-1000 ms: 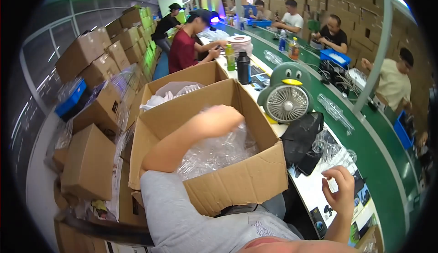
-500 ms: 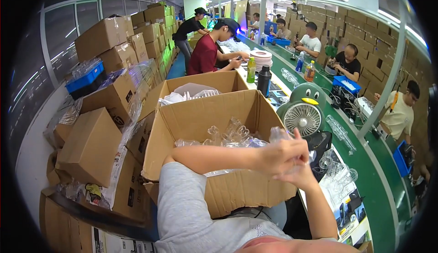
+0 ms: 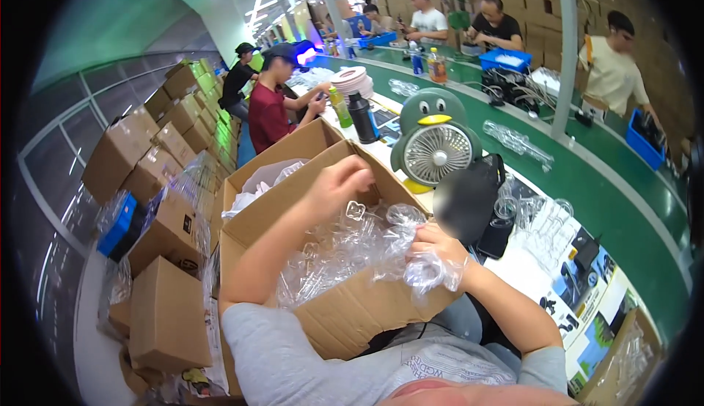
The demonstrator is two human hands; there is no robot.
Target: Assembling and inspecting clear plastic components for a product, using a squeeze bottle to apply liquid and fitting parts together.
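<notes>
My left hand [image 3: 342, 186] hangs over the open cardboard box [image 3: 330, 325] with fingers curled; what they hold, if anything, is hidden. Below it, a small clear plastic piece [image 3: 356, 210] shows above the box's contents. At the box's right side my right hand [image 3: 438, 248] is closed on a crinkled clear plastic bag [image 3: 433, 272], which spreads around its fingers. A clear round plastic part [image 3: 403, 215] lies close to those fingertips. Inside the box are several clear plastic parts [image 3: 312, 267], partly tangled with thin film.
Beyond the box stand a penguin-shaped fan [image 3: 438, 146], a black bottle [image 3: 362, 118] and a green-capped bottle [image 3: 340, 107]. A black pouch [image 3: 469, 204] and clear parts [image 3: 539, 223] lie right, beside the green conveyor [image 3: 587, 179]. Stacked cartons [image 3: 167, 314] line the left; co-workers [image 3: 271, 105] sit farther off.
My hands, together over the box's right side before, have parted. The left has moved back left over the box; the right has come lower with the clear bag. The view has turned.
</notes>
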